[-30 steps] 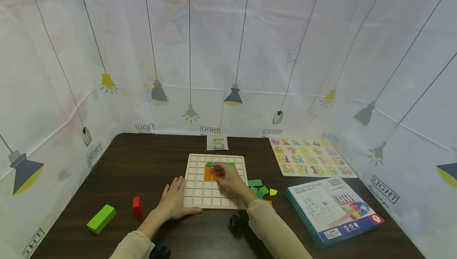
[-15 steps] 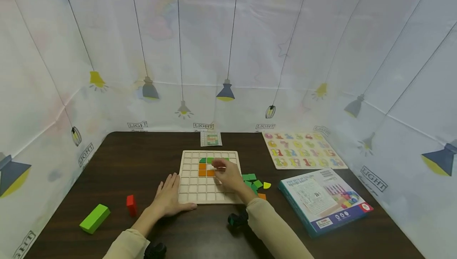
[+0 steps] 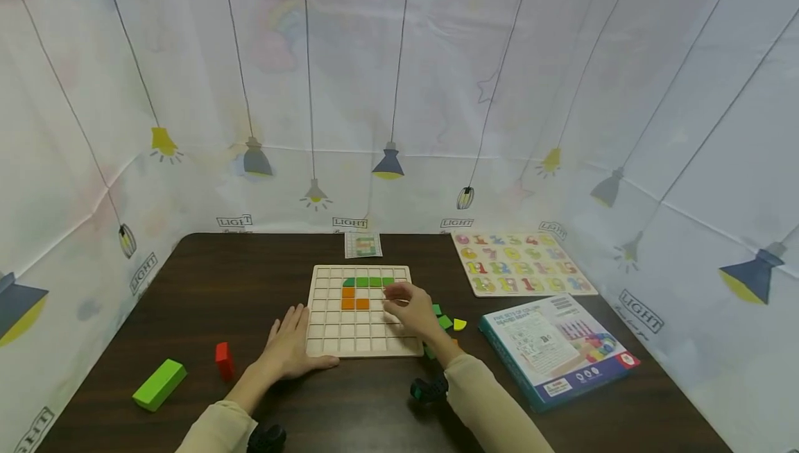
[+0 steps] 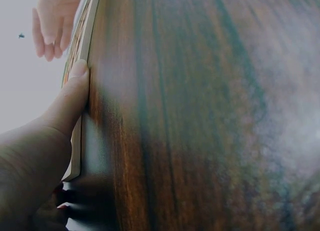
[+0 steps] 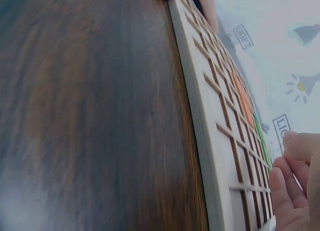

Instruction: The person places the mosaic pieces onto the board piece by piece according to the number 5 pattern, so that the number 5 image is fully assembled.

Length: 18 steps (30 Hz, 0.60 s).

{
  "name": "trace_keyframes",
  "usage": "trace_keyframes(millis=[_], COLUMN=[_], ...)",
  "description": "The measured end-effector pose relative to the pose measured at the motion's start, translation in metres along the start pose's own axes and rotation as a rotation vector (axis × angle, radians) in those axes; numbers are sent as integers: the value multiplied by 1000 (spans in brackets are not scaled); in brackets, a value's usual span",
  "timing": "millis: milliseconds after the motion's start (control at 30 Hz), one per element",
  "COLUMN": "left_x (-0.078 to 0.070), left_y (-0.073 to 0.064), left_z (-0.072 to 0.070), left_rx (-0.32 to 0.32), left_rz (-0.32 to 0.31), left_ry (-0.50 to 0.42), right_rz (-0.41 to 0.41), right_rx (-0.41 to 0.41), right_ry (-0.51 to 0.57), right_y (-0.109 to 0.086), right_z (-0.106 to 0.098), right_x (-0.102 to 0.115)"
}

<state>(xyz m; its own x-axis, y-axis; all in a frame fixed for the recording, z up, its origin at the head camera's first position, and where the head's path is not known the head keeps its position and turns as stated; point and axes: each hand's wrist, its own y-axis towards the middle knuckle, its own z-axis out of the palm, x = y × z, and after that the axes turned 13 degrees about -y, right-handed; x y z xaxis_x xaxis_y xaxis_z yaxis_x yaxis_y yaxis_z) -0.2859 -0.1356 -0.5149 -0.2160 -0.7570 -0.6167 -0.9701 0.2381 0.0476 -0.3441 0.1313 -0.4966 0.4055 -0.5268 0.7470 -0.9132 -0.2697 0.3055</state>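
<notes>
A pale wooden grid board [image 3: 331,331] lies on the dark table. In its upper part is a row of green tiles [image 3: 368,282], with orange tiles [image 3: 348,298] below the row's left end. My left hand [image 3: 290,347] rests at the board's left front corner, fingers spread straight. Its thumb [image 4: 75,93] lies along the front edge in the left wrist view. My right hand [image 3: 410,309] hovers over the board's right side, beside the green row's right end. Its fingers are loosely bent, and nothing shows between them in the right wrist view.
Loose green tiles [image 3: 444,322] and a yellow piece [image 3: 459,325] lie right of the board, partly behind my right arm. A pattern card [image 3: 363,245] lies behind it. Farther right are a number board [image 3: 518,266] and a box [image 3: 558,349]. Left stand green [image 3: 159,385] and red blocks [image 3: 225,361].
My right hand has moved from over the middle of the board to its right side, uncovering more green tiles. My left hand stays at the corner. The head view has shifted slightly.
</notes>
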Motion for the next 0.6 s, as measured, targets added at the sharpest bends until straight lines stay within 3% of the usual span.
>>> trace_keyframes(millis=[267, 400, 600], left_x=[0, 1, 3], left_y=[0, 0, 1], left_z=[0, -1, 1], left_rx=[6, 7, 10], left_rz=[0, -4, -1], left_ry=[6, 8, 10], right_rz=[20, 25, 68], right_rx=[-23, -57, -108], right_ry=[-8, -2, -35], right_y=[-22, -28, -37], right_z=[-26, -32, -36], right_x=[17, 7, -27])
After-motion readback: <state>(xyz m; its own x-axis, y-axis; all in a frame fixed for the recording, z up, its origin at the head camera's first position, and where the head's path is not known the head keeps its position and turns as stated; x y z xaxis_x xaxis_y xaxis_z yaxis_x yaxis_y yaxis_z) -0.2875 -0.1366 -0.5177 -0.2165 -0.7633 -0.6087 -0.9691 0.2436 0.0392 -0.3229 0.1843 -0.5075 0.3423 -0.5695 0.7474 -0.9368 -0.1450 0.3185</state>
